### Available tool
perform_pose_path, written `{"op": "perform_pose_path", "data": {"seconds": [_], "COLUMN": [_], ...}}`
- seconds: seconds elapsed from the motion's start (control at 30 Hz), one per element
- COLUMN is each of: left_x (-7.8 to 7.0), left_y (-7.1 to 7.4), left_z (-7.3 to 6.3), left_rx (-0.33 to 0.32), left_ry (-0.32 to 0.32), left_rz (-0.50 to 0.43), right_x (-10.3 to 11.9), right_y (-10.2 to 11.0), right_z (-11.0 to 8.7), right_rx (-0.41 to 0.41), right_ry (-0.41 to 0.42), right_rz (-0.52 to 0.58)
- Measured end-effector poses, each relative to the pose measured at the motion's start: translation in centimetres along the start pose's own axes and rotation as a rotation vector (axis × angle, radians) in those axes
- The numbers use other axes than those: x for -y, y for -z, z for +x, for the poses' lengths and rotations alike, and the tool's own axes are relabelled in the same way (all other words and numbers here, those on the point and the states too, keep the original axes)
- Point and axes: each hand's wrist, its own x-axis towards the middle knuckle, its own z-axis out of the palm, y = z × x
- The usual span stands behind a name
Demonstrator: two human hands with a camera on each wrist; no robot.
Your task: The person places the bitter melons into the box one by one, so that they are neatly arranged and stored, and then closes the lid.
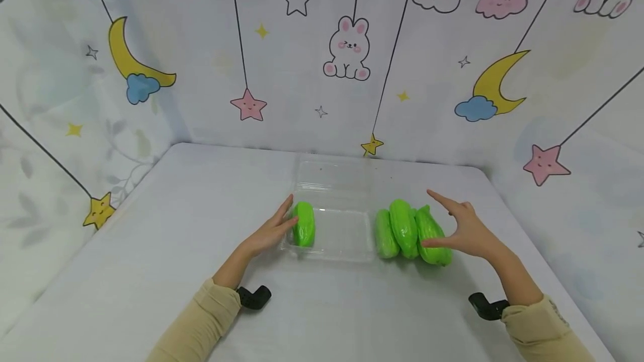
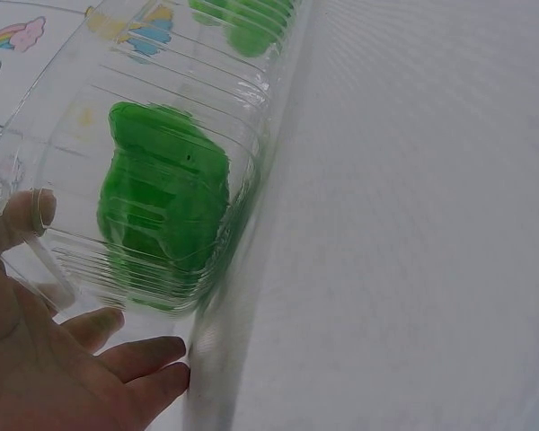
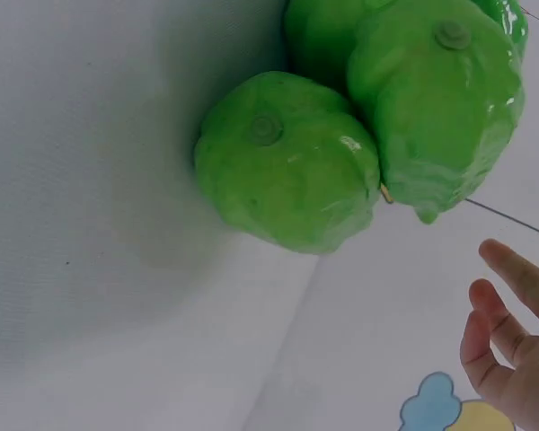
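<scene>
A clear plastic clamshell box (image 1: 344, 233) lies open with its lid folded back. One long, glossy green gourd-like vegetable (image 1: 304, 224) sits at its left end, seen through ribbed plastic in the left wrist view (image 2: 164, 193). My left hand (image 1: 269, 233) touches the box's left side, thumb over the rim and other fingers stretched along the outside (image 2: 63, 359). Three similar green vegetables lie side by side just right of the box; the rightmost vegetable (image 1: 430, 233) is nearest my right hand (image 1: 470, 230). That hand is spread above it, thumb and fingers wide apart, holding nothing.
The box lid (image 1: 332, 175) lies flat toward the back of the white-covered table (image 1: 216, 183). A wall printed with cartoons (image 1: 201, 71) rises behind and at both sides. Black devices (image 1: 255, 297) are strapped to both wrists.
</scene>
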Motion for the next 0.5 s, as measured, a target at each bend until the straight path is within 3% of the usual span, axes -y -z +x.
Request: {"op": "perform_pose_path", "data": {"seconds": [0.3,0.5], "left_x": [0.0,0.0], "left_y": [0.0,0.0], "left_z": [0.0,0.0], "left_rx": [-0.005,-0.008], "left_ry": [-0.01,-0.01], "left_rz": [-0.002,0.003], "right_x": [-1.4,-1.8], "right_y": [-1.3,-1.8], "right_z": [-0.8,-0.9], "right_rx": [0.118,0.119], "right_ry": [-0.021,-0.014], "right_rz": [0.048,0.039]}}
